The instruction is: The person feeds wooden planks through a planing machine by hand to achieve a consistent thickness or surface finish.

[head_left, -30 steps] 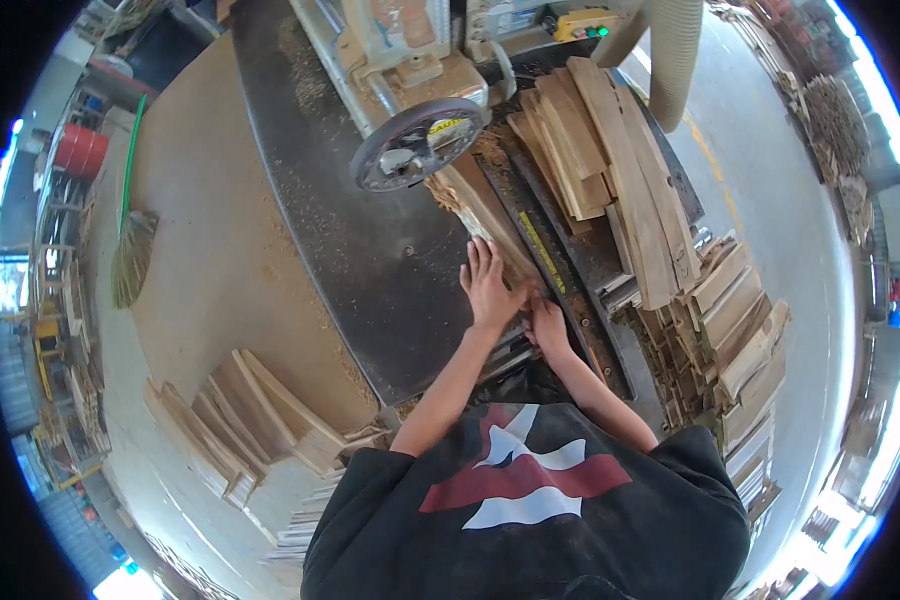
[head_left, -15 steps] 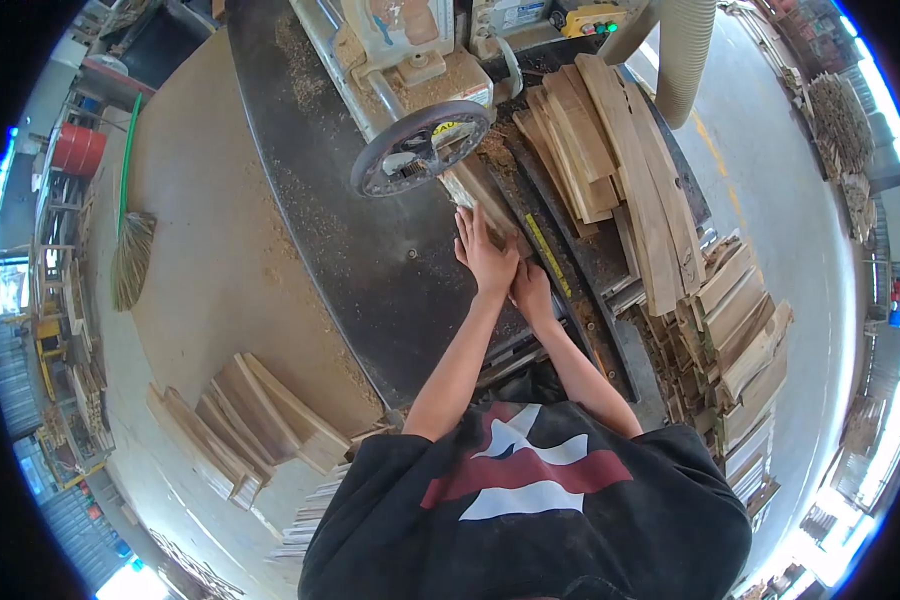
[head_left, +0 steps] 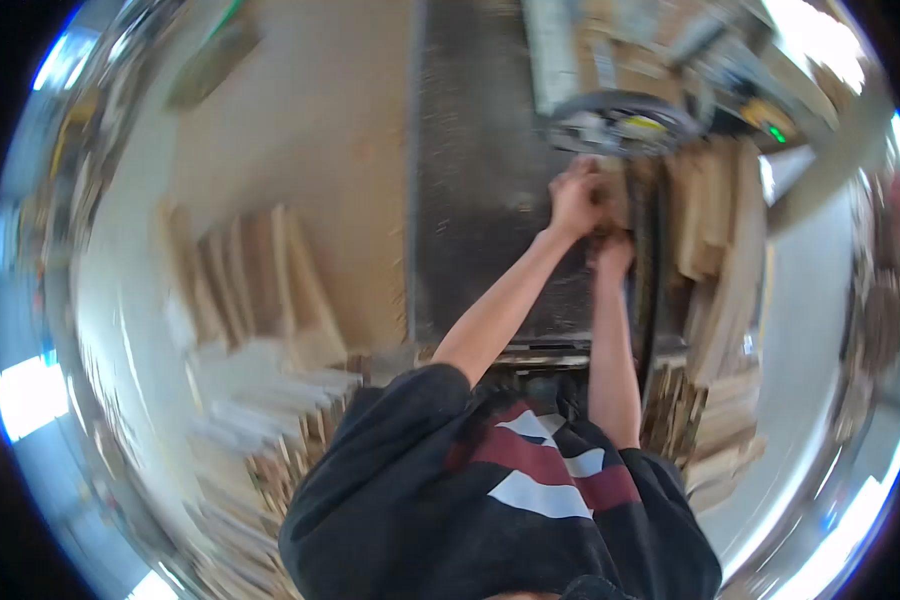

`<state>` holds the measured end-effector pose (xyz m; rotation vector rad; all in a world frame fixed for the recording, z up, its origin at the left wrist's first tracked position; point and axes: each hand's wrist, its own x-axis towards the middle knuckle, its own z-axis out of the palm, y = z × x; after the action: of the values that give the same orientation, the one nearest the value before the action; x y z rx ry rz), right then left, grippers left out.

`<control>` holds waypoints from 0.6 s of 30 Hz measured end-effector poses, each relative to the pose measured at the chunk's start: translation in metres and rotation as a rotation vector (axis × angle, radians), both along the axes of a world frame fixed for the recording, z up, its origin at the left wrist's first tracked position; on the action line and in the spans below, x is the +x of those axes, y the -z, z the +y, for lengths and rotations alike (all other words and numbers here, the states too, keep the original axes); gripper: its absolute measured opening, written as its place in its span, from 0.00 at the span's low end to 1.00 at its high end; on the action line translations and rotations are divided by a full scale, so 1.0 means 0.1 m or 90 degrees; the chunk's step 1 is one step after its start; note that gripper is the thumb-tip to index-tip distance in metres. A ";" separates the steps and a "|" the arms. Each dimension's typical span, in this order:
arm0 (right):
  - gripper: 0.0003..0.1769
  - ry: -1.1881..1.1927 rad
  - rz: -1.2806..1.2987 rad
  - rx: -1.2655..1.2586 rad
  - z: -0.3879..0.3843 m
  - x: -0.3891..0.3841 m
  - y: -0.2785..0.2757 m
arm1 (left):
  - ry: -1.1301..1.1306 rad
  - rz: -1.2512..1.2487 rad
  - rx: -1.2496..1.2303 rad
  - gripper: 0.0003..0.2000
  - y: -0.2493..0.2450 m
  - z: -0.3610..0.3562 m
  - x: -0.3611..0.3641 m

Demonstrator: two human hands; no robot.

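Head cam, fwd & down o/h worktop (head_left: 475, 255)

The dark table (head_left: 490, 240) carries a board (head_left: 618, 190) and stacked planks (head_left: 715, 225).

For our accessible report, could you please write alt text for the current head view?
A person's left hand and right hand are at a board on a dark table, near a handwheel. More boards lie to either side; motion blurs the picture.
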<state>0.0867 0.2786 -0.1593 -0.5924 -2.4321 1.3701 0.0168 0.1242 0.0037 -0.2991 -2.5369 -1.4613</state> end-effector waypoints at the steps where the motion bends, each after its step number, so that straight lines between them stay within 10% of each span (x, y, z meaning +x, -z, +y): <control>1: 0.20 0.022 -0.122 -0.211 -0.15 -0.04 -0.58 | 0.038 -0.029 0.076 0.23 0.06 -0.15 -0.04; 2: 0.21 0.152 -0.215 -0.450 -0.37 -0.14 -1.19 | 0.034 -0.002 0.114 0.24 0.14 -0.31 -0.03; 11: 0.22 0.028 -0.295 -0.493 -0.32 -0.92 -1.39 | -0.536 0.071 -0.152 0.21 -0.11 -3.65 1.39; 14: 0.22 0.013 -0.280 -0.453 -0.36 -1.17 -1.35 | -0.695 -0.118 -0.288 0.45 -0.51 -4.57 2.04; 18: 0.23 -0.044 -0.243 -0.344 -0.41 -1.28 -1.42 | -0.566 -0.434 -0.238 0.68 -0.62 -5.27 2.38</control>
<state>-0.0412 0.2379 -0.0172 -0.9788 -2.3562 2.1361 0.2543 -0.4025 0.0653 1.3133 -2.7521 -0.7882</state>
